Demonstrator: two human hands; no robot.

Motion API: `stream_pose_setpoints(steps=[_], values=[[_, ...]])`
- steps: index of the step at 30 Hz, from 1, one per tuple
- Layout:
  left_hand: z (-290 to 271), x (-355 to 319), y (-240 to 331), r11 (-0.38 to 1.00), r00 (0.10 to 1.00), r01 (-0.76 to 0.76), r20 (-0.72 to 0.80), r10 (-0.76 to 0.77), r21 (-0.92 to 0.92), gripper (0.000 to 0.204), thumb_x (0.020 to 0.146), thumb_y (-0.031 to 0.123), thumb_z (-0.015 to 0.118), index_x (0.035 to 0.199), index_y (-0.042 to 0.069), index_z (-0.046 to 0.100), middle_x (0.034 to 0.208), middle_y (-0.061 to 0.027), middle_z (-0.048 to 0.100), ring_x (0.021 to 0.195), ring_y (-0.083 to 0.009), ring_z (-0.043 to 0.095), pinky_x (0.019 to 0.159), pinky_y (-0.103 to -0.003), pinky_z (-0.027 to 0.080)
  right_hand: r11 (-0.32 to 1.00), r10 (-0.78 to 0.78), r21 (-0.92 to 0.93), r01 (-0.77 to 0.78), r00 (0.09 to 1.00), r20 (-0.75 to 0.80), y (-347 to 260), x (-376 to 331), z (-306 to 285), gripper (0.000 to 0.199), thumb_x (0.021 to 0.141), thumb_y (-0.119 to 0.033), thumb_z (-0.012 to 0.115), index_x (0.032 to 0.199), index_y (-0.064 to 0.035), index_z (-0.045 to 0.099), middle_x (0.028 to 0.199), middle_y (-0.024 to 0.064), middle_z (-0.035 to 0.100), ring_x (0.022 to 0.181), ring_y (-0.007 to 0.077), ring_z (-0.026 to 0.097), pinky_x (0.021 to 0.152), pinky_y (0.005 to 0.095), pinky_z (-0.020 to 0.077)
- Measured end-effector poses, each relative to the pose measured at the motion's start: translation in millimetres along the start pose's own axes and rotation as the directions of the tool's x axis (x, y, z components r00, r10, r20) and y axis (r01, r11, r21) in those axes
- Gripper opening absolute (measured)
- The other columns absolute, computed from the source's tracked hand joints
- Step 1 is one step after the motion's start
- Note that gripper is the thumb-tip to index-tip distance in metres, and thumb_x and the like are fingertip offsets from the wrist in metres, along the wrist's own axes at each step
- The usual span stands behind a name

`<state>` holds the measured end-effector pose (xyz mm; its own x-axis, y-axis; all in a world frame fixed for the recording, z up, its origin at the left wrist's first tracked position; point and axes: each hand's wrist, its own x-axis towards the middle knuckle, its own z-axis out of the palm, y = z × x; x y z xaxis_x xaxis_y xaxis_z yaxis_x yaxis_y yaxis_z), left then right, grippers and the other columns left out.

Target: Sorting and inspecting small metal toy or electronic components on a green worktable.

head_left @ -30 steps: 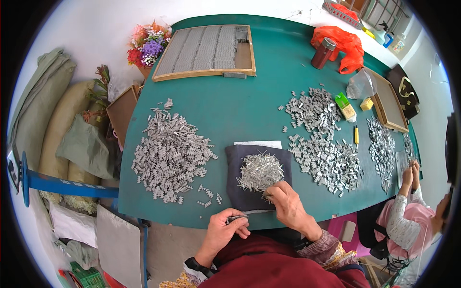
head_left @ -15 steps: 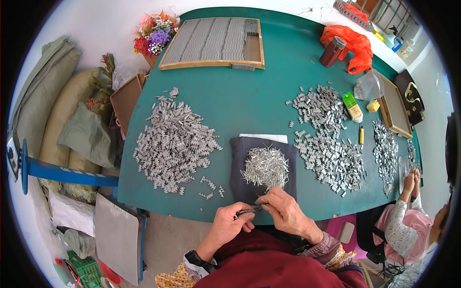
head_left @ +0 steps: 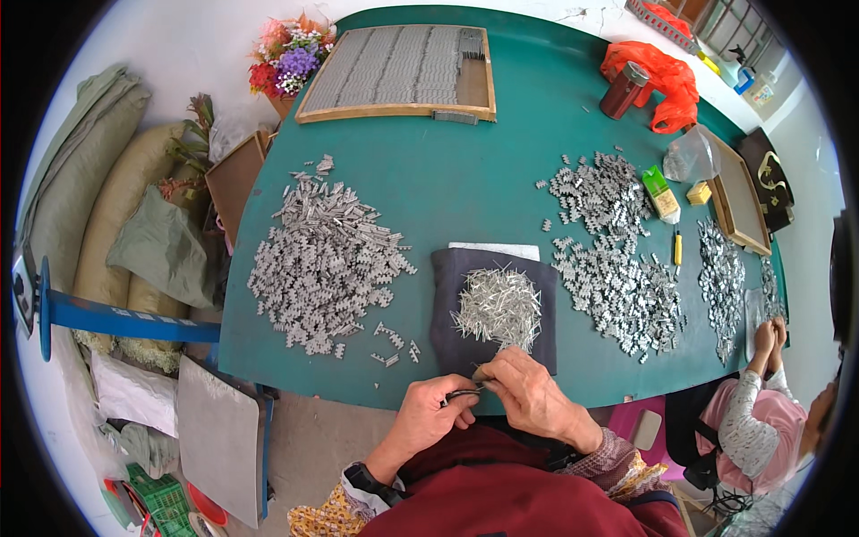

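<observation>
My left hand [head_left: 431,414] grips a small dark metal piece [head_left: 465,393] at the near edge of the green table [head_left: 465,188]. My right hand [head_left: 530,394] pinches at the same piece from the right, fingertips touching it. Just beyond both hands lies a dark cloth [head_left: 456,313] carrying a heap of thin silver pins [head_left: 498,306]. A large pile of comb-like silver parts [head_left: 322,259] sits to the left of the cloth. Another spread of silver parts [head_left: 617,259] lies to the right.
A wooden tray filled with rows of parts [head_left: 403,72] stands at the far side, flowers [head_left: 291,58] beside it. A dark jar [head_left: 622,89] and orange bag [head_left: 658,72] sit far right. Another person [head_left: 761,403] works at the right. Sacks [head_left: 98,215] lean at left.
My right hand left the pin heap on the cloth and came back to meet my left hand at the table's near edge. Both hands now hold the small piece together.
</observation>
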<state>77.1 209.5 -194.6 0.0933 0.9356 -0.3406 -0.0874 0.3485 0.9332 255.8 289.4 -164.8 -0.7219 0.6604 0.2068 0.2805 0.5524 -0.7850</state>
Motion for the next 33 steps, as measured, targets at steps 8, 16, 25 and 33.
stream_pose_setpoints(steps=[8, 16, 25, 33], values=[[1.2, -0.6, 2.8, 0.999, 0.999, 0.011, 0.03, -0.012, 0.043, 0.009, 0.09, 0.0, 0.062, 0.098, -0.004, 0.066, 0.078, -0.0079, 0.067, 0.063, -0.0111, 0.066, 0.055, -0.025, 0.055, 0.995, -0.077, -0.053, 0.082, 0.993, 0.089, -1.4, 3.7, -5.0, 0.025, 0.073, 0.009, 0.061, 0.097, 0.0007, 0.056, 0.084, 0.013, 0.056, 0.08, 0.0325, 0.055, 0.07, 0.0411, 0.0468], [0.4, -1.7, 5.8, 0.99, 0.994, -0.003, 0.106, -0.013, 0.143, 0.013, 0.088, -0.002, 0.063, 0.1, -0.003, 0.069, 0.08, -0.0084, 0.066, 0.063, -0.0135, 0.066, 0.054, -0.026, 0.054, 0.996, -0.059, -0.054, 0.074, 0.971, 0.23, -3.9, 6.8, -14.5, 0.025, 0.075, 0.008, 0.059, 0.099, 0.0001, 0.054, 0.091, 0.0144, 0.059, 0.086, 0.0345, 0.057, 0.075, 0.0422, 0.048], [-0.7, -1.5, 5.0, 0.985, 0.99, 0.007, 0.137, -0.031, 0.172, 0.016, 0.089, -0.002, 0.062, 0.103, -0.003, 0.07, 0.083, -0.0088, 0.066, 0.063, -0.0138, 0.066, 0.055, -0.027, 0.054, 1.0, -0.002, 0.015, -0.003, 0.947, 0.322, -5.6, 8.1, -20.8, 0.024, 0.081, 0.006, 0.058, 0.104, -0.0001, 0.052, 0.096, 0.0162, 0.061, 0.093, 0.0373, 0.058, 0.079, 0.0439, 0.0488], [-0.4, -1.9, 5.6, 0.986, 0.99, 0.018, 0.136, -0.041, 0.168, 0.015, 0.089, -0.002, 0.063, 0.102, -0.003, 0.069, 0.083, -0.0093, 0.066, 0.062, -0.0142, 0.065, 0.054, -0.027, 0.054, 1.0, -0.008, 0.006, 0.007, 0.953, 0.303, -3.9, 6.2, -16.4, 0.026, 0.079, 0.006, 0.058, 0.104, 0.0005, 0.051, 0.094, 0.0165, 0.06, 0.093, 0.0375, 0.058, 0.079, 0.0441, 0.0486]])
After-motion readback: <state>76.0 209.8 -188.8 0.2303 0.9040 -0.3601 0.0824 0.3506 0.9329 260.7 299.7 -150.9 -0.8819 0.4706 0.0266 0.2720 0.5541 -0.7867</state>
